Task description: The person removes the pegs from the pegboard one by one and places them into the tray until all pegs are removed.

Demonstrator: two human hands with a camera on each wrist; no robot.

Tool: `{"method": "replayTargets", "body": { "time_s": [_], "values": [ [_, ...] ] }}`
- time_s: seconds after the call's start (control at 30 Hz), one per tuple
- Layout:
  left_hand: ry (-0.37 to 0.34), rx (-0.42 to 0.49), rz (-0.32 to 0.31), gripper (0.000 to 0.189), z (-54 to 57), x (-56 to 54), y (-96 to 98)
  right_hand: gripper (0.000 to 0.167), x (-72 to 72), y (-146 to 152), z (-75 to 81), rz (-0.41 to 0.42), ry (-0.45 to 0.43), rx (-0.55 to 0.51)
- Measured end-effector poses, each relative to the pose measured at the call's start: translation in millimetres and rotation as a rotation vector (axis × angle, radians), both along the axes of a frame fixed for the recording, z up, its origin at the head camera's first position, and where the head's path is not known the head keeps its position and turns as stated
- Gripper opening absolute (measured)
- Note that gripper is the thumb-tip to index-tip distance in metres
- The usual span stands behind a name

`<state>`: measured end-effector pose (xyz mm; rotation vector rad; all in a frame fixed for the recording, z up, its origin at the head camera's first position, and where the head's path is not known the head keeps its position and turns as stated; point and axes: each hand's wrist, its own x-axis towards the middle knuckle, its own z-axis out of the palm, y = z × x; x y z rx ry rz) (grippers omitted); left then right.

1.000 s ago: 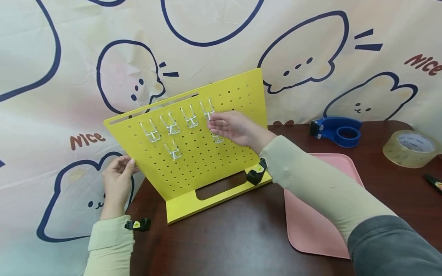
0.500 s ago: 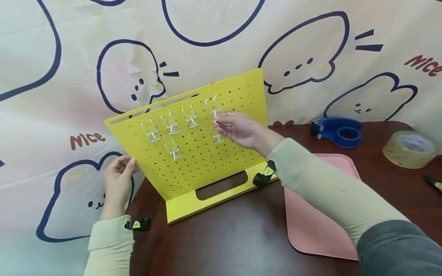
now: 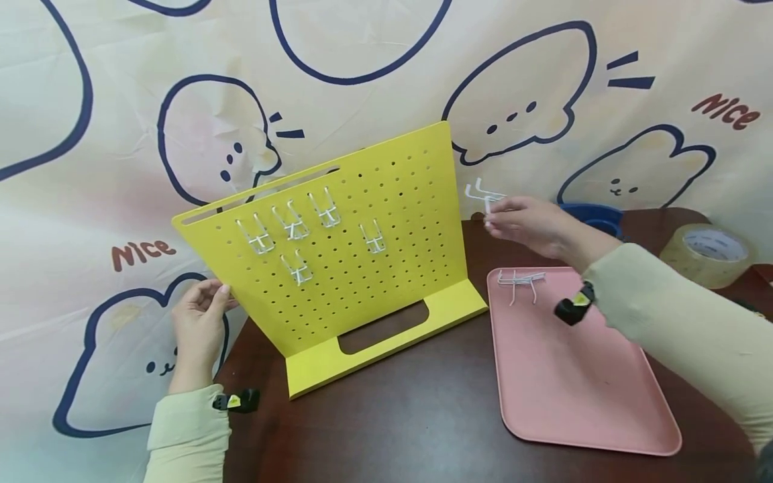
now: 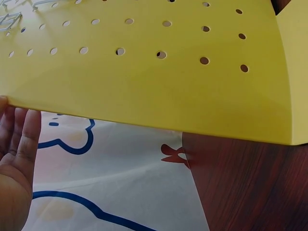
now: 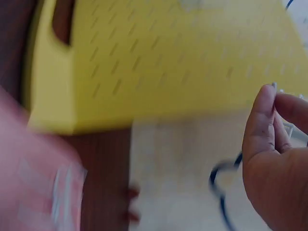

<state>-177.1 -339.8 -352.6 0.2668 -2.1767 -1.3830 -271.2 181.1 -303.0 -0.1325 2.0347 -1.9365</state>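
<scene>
Moved to just beside the yellow pegboard [image 3: 338, 268], one white hook [image 3: 488, 201] is pinched by the right hand [image 3: 531, 225], while the board, gripped by the left hand [image 3: 200, 318], should be kept steady.

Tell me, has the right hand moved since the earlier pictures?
Yes, to the right: in the head view, the right hand was in front of the board and is now past its right edge, pinching a hook.
</scene>
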Motion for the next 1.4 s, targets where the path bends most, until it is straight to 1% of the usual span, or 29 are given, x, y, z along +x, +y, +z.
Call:
{"method": "replayTargets", "body": {
  "time_s": [0.13,0.2,0.3,0.4,0.53,0.63,0.8,0.93,1.03,1.27,1.4],
  "values": [
    [0.005,0.011,0.001,0.011,0.6,0.3,0.3,0.037,-2.9,45,-26.9,-0.028,0.045,0.176],
    [0.004,0.016,0.003,0.010,0.7,0.4,0.5,0.042,-3.7,64,-40.2,-0.031,0.048,0.254],
    [0.004,0.025,0.003,0.009,0.6,0.2,0.8,0.045,-2.5,84,-58.1,-0.031,0.039,0.347],
    [0.014,0.052,-0.003,0.008,0.1,-0.2,1.1,0.044,-0.4,95,-74.8,-0.014,0.041,0.407],
    [0.038,0.092,-0.013,0.006,-0.5,-0.6,1.7,0.041,1.5,102,-94.2,0.000,0.028,0.430],
    [0.043,0.099,-0.014,0.005,-0.6,-0.5,2.4,0.040,2.1,105,-105.5,0.007,0.012,0.452],
    [0.040,0.075,-0.012,0.004,0.0,0.1,4.0,0.040,3.9,110,-117.9,0.012,-0.001,0.524],
    [0.054,0.068,-0.016,0.004,0.3,0.1,3.2,0.042,5.9,113,-122.8,0.041,0.025,0.615],
    [0.060,0.087,-0.017,0.004,0.1,-0.2,2.7,0.043,6.8,113,-125.2,0.060,0.024,0.646],
    [0.057,0.081,-0.017,0.005,-0.4,0.0,2.2,0.040,6.6,112,-133.5,0.043,-0.083,0.541],
    [0.056,0.070,-0.010,0.005,-0.9,-0.2,2.6,0.041,6.7,111,-136.2,0.036,-0.122,0.506]
  ]
}}
